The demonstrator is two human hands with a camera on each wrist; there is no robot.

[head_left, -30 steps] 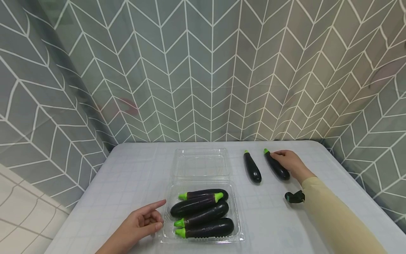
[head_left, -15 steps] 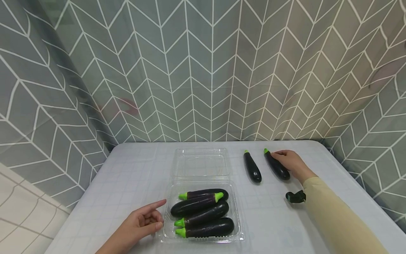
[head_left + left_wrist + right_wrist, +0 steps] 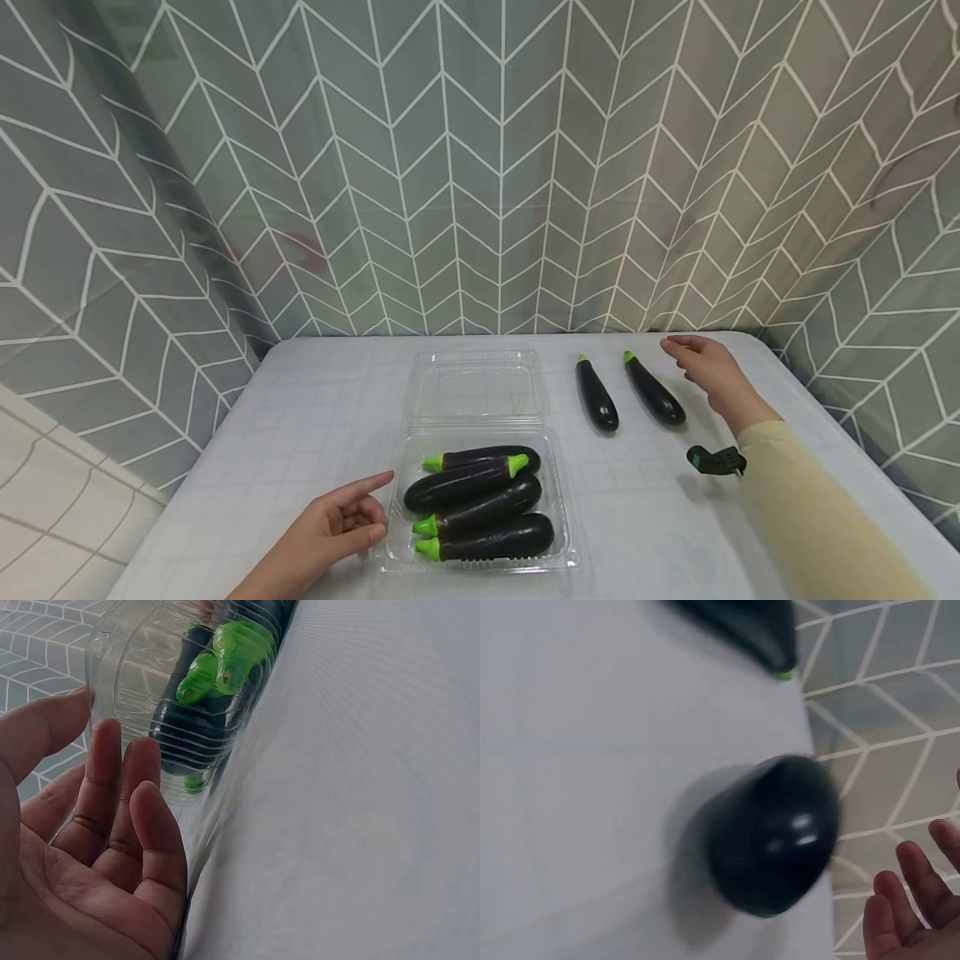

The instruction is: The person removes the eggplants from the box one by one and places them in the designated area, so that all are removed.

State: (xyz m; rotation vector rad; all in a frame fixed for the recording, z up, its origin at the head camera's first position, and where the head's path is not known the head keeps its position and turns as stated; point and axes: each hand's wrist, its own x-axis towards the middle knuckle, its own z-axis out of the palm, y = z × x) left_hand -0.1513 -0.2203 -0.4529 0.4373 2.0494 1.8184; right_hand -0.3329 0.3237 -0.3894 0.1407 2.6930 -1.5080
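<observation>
R hand holds nothing, fingers loosely extended, tips slightly apart in wrist cam; it's just R of the nearest eggplant, not touching. That one lies on the table, green stem L of the fingertips, blunt end back twd wrist side. 2nd loose eggplant is further L of R hand, approx parallel, same orient. Blk gadget sits at the pale yellow sleeve, behind R hand. L hand: index stretched out, other fingers loosely bent, nothing gripped; tips at the near wall of clear plastic box, contact or tiny gap, can't tell. Box is immed. R of L hand, w/ 4 eggplants inside: 3 stems pt twd L hand, 1 away. Lid folded back, ahead & R of L hand. Grey chevron curtain beyond both hands.
</observation>
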